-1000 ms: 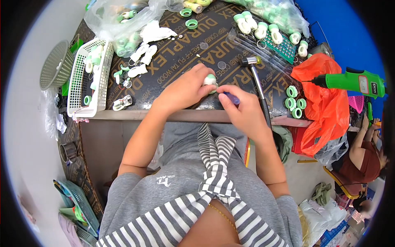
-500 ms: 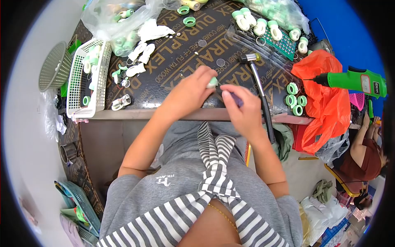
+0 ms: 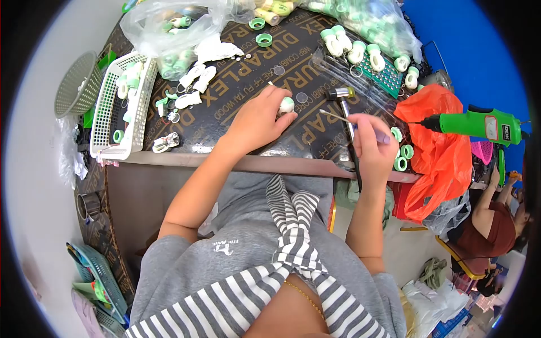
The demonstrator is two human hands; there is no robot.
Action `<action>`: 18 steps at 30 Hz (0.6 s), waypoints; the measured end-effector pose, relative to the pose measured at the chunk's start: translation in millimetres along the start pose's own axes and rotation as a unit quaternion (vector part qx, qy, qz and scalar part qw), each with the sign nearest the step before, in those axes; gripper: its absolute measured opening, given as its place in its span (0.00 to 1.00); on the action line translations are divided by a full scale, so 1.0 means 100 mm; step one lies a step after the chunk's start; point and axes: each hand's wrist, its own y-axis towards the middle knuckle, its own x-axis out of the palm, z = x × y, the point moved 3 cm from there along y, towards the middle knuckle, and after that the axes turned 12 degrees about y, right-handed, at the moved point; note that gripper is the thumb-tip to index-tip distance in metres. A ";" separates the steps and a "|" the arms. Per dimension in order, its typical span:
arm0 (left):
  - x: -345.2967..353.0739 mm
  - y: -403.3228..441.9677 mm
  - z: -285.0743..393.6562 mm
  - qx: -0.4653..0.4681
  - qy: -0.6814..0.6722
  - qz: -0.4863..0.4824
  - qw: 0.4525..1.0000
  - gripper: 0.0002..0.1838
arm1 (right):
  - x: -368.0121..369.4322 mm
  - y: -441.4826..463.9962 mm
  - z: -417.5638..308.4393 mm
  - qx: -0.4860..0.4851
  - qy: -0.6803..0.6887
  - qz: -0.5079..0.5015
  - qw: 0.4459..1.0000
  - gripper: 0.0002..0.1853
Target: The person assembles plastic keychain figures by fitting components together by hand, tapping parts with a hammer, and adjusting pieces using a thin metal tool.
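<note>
My left hand (image 3: 258, 123) rests on the dark tabletop, its fingers closed around a small white-and-green piece (image 3: 287, 105) whose rounded end shows between thumb and forefinger. To the right, my right hand (image 3: 373, 147) grips a thin metal-shafted tool with a purple handle (image 3: 381, 137). The tool's slender shaft points left toward the piece, its tip apart from it. A hammer (image 3: 340, 93) lies just beyond my right hand, which partly covers its handle. Clear round discs (image 3: 302, 98) lie close to the left hand's fingers.
A white basket (image 3: 141, 104) of green-and-white parts stands left, near loose white pieces (image 3: 188, 100). Green rings (image 3: 400, 163) and an orange bag (image 3: 431, 124) are at right, beside a green power screwdriver (image 3: 479, 125). Bagged parts lie at the back. A person (image 3: 493, 225) sits far right.
My right hand has moved right, away from the left hand, and the tool's shaft now shows. The left hand has turned slightly, exposing more of the white-and-green piece.
</note>
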 end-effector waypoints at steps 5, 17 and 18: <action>-0.45 -0.14 0.18 -0.011 -0.084 0.138 0.987 0.27 | -0.21 -0.13 0.01 0.010 -0.031 0.050 0.998 0.07; -1.58 -0.56 1.21 0.241 -0.735 -0.291 0.563 0.09 | -0.11 -0.23 0.04 -0.026 -0.032 0.019 0.999 0.08; -1.57 -0.59 1.22 0.253 -0.751 -0.276 0.544 0.09 | -0.12 -0.25 0.05 -0.021 -0.035 0.021 0.999 0.08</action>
